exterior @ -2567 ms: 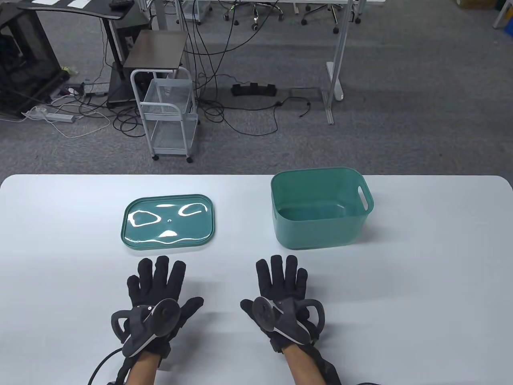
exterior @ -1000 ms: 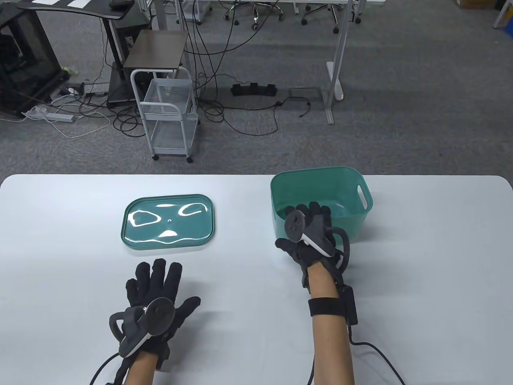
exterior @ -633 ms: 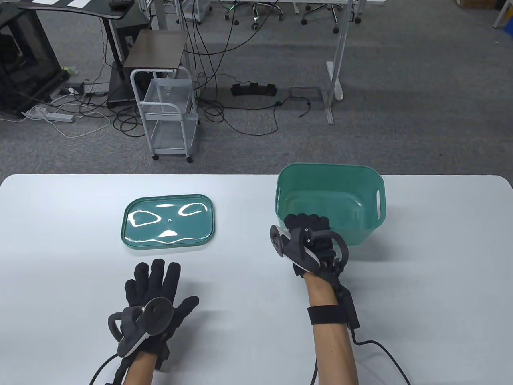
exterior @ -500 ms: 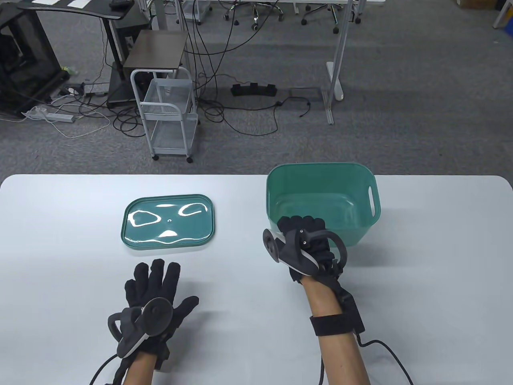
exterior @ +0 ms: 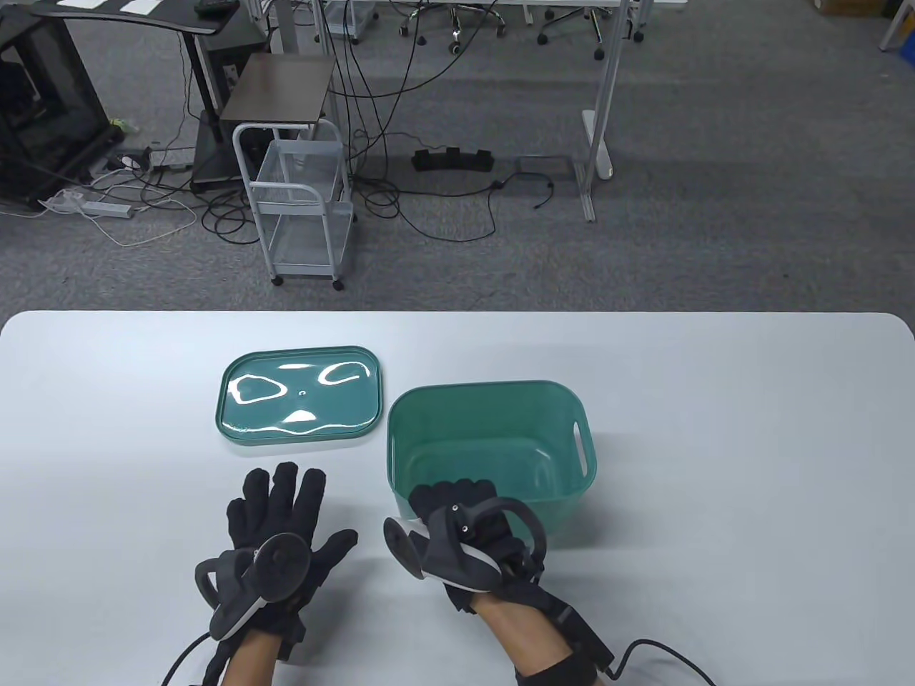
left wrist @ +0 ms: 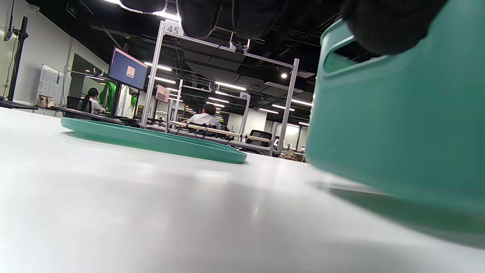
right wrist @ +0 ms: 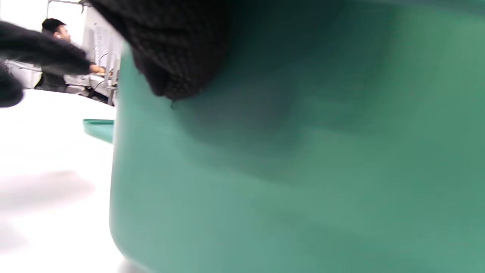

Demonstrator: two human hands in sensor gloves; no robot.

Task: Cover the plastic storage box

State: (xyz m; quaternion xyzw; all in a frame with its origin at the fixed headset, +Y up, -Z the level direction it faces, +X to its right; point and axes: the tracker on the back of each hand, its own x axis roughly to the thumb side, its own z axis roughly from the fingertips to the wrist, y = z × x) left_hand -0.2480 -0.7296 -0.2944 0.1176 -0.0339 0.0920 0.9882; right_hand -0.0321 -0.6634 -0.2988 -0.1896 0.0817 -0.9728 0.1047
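The green plastic storage box [exterior: 500,421] stands open on the white table [exterior: 750,429], near the front middle. My right hand [exterior: 457,511] grips its near rim, fingers hooked over the edge. In the right wrist view the box wall [right wrist: 303,170] fills the frame under my gloved fingers [right wrist: 178,57]. The flat green lid [exterior: 300,395] lies on the table just left of the box; it also shows in the left wrist view [left wrist: 151,138] with the box [left wrist: 398,125] to its right. My left hand [exterior: 275,511] rests flat and open on the table in front of the lid.
Beyond the table's far edge the floor holds a white wire cart [exterior: 304,207], desk legs [exterior: 597,114] and cables. The table's right half is bare white surface.
My right hand has dragged the box from the back right toward the front middle, beside the lid. Earlier it reached out and took the box's near rim. The left hand stayed put.
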